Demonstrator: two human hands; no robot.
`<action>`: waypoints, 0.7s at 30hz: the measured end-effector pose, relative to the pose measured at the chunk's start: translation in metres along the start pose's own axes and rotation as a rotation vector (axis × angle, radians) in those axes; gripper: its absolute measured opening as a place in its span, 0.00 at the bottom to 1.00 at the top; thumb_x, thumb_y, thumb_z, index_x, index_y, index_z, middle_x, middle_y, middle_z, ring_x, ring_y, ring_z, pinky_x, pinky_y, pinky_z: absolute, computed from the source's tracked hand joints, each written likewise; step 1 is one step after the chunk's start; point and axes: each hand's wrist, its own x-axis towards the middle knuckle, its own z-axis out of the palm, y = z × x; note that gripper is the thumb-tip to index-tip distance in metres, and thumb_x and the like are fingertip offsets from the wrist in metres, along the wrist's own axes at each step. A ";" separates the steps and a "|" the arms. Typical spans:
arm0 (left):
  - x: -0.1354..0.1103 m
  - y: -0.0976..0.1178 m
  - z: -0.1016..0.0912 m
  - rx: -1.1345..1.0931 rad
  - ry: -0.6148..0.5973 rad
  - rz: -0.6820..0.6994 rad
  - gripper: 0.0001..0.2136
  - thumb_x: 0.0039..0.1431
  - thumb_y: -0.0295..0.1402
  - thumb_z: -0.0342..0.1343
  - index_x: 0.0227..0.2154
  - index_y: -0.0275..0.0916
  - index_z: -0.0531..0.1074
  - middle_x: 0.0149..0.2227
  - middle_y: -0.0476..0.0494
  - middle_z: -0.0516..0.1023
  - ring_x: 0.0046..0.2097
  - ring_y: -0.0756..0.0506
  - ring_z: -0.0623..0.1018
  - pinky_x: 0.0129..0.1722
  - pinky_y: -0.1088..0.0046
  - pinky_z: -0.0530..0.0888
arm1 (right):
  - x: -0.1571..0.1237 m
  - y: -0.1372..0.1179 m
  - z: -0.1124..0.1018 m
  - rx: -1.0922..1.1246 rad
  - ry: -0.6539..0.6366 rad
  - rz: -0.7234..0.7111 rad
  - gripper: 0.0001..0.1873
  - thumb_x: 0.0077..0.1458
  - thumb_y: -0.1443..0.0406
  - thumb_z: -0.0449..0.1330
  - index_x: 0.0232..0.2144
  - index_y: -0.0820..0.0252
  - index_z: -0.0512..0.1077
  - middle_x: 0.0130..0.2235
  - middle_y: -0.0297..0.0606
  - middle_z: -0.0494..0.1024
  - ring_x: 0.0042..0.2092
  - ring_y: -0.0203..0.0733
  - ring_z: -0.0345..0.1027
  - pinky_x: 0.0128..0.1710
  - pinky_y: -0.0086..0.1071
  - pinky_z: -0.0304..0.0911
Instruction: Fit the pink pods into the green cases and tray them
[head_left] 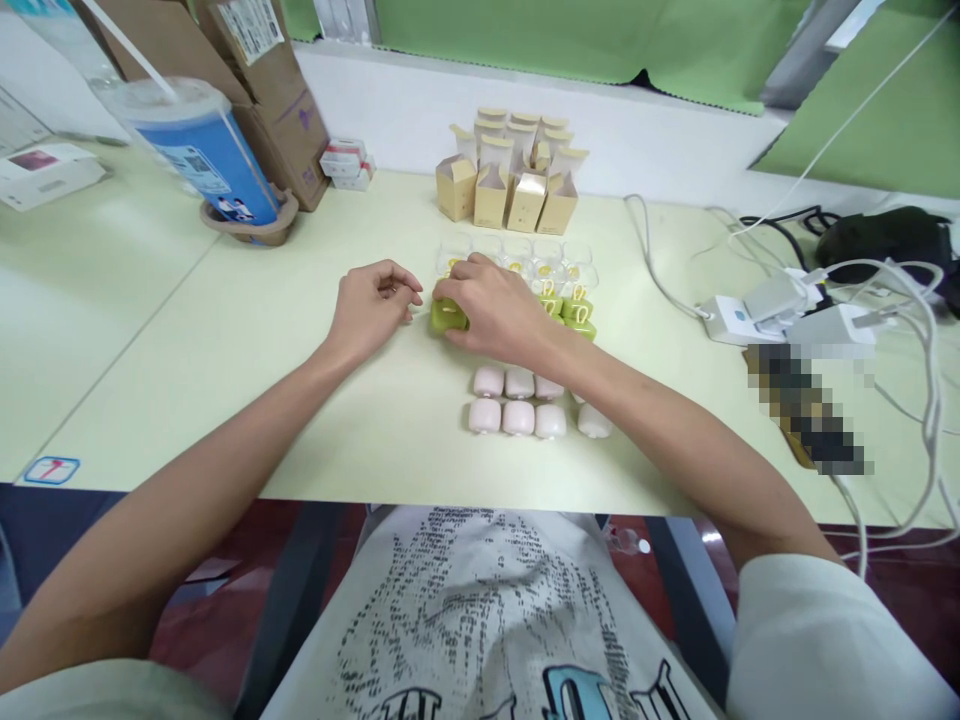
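My right hand point(499, 310) reaches over the rows of small pieces, its thumb and fingers closed around a small green rounded block point(448, 316) at the left end. Just left of it, my left hand point(375, 305) hovers with loosely bent fingers and nothing visible between them. More green blocks point(579, 312) with yellow loop marks show to the right of my right hand. Behind them stand rows of clear cups point(551, 250). Nearer to me sit rows of pale pink rounded pieces point(517, 417), partly covered by my right forearm.
Open small tan boxes point(490, 195) stand by the wall. At the left are a blue cup point(214, 160) in a cardboard holder, a cardboard carton point(289, 130) and small white boxes point(347, 163). A power strip point(739, 320) with chargers and cables lies at the right.
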 end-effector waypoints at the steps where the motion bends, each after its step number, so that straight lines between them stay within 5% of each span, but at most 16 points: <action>1: -0.001 0.001 0.000 0.007 -0.009 -0.001 0.10 0.58 0.18 0.57 0.31 0.38 0.80 0.29 0.48 0.85 0.25 0.53 0.77 0.28 0.78 0.73 | 0.000 0.000 -0.001 0.005 -0.002 0.001 0.20 0.67 0.71 0.65 0.60 0.67 0.81 0.57 0.59 0.83 0.60 0.64 0.72 0.51 0.47 0.68; 12: -0.004 0.003 0.004 0.069 -0.042 -0.051 0.12 0.58 0.17 0.56 0.32 0.39 0.80 0.30 0.49 0.85 0.25 0.52 0.79 0.30 0.76 0.75 | -0.001 0.002 -0.001 0.030 -0.006 0.016 0.19 0.70 0.69 0.64 0.61 0.66 0.82 0.60 0.58 0.82 0.61 0.62 0.74 0.49 0.44 0.65; 16: -0.005 0.003 0.004 0.072 -0.043 -0.052 0.11 0.60 0.18 0.56 0.32 0.40 0.80 0.31 0.49 0.85 0.26 0.51 0.79 0.31 0.74 0.76 | -0.004 0.011 -0.011 0.087 0.078 0.046 0.16 0.73 0.62 0.63 0.57 0.63 0.84 0.56 0.53 0.85 0.59 0.62 0.75 0.46 0.43 0.62; 21: -0.006 -0.002 0.004 0.095 -0.027 -0.008 0.11 0.60 0.20 0.56 0.34 0.41 0.80 0.32 0.49 0.86 0.27 0.50 0.80 0.32 0.73 0.77 | -0.010 0.032 -0.032 0.111 0.178 0.154 0.17 0.72 0.68 0.59 0.53 0.63 0.86 0.48 0.47 0.89 0.50 0.54 0.79 0.46 0.42 0.63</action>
